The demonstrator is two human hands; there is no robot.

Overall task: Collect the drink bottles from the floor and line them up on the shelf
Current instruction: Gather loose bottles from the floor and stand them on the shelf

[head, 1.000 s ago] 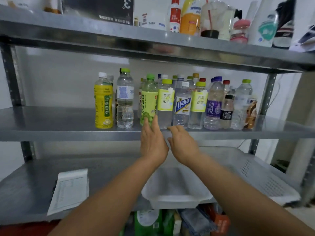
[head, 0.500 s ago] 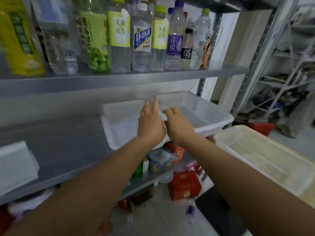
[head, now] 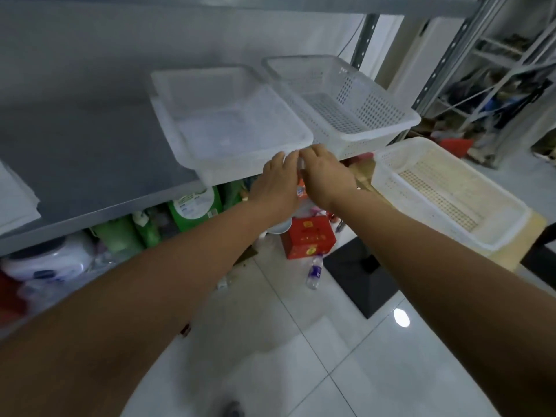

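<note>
Two-handed, hovering just off the near edge of the steel shelf (head: 90, 164): holding the left hand (head: 278, 182) flat and palm down, fingers straight and pressed together, and the right hand (head: 326, 179) beside it, almost touching, fingers loosely curled. Gripping nothing in either.

Looking down past the wrists at a clear water bottle (head: 314, 270) with a purple label, lying on its side on the white floor tiles just near of a red carton (head: 307, 237). Lying well below the fingers and back toward the body, long axis running near to far, cap end apparently toward the carton. Judging the right hand slightly nearer, the bottle sitting almost under that wrist.

Noting three containers: a clear plastic tray (head: 186, 145) on the shelf, showing only its bare bottom; a white perforated basket (head: 388, 130) touching its right side, likewise; a cream basket (head: 391, 176) on a wooden table farther right, nothing showing inside.
</note>
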